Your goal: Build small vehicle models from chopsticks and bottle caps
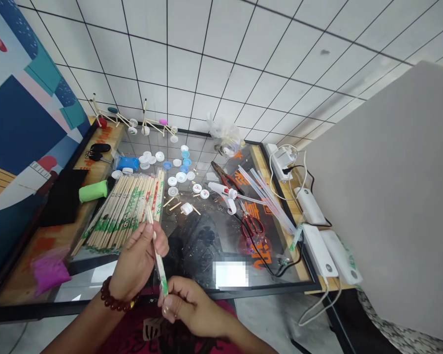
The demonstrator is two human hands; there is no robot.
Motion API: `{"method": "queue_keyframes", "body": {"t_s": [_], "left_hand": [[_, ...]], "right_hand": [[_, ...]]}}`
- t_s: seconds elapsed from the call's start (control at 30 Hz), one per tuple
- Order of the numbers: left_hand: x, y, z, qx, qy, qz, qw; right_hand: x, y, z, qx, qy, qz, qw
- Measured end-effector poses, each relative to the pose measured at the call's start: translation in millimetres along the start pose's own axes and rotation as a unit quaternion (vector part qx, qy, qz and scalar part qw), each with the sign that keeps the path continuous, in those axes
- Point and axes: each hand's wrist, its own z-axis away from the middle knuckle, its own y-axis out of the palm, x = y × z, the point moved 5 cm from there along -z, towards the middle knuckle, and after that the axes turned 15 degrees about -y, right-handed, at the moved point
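Close to my body, both hands are on a pair of wooden chopsticks with a clear wrapper around the lower end. My left hand, with a beaded bracelet at the wrist, pinches the chopsticks around their middle. Lower down, my right hand grips the wrapper's green-printed end between thumb and fingers. Just beyond my left hand lies a large bundle of wrapped chopsticks, flat on the glass tabletop. Bottle caps in white and blue are scattered past it, among short cut stick pieces.
A white glue gun, pliers, red-handled scissors and clear glue sticks lie to the right. Power strips with cables line the right edge. Stick-and-cap models stand at the back. Green and purple packets lie left.
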Motion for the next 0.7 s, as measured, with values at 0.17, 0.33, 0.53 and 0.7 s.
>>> {"method": "queue_keyframes", "body": {"t_s": [0.17,0.33,0.53,0.7], "left_hand": [[39,14.3,15,0.075,-0.110,-0.059,0.989],[42,0.4,11,0.040,-0.047,-0.157,0.986],[-6,-0.4,17,-0.016,0.090,-0.117,0.989],[-74,-27.1,24,-0.099,0.176,-0.074,0.977]], "right_hand": [[-5,-4,-2,-0.097,-0.065,-0.086,0.989],[-16,-16,-2,-0.146,-0.052,-0.126,0.980],[25,-39,10,-0.141,-0.048,0.137,0.979],[65,-57,41,-0.084,-0.070,0.306,0.946]]}}
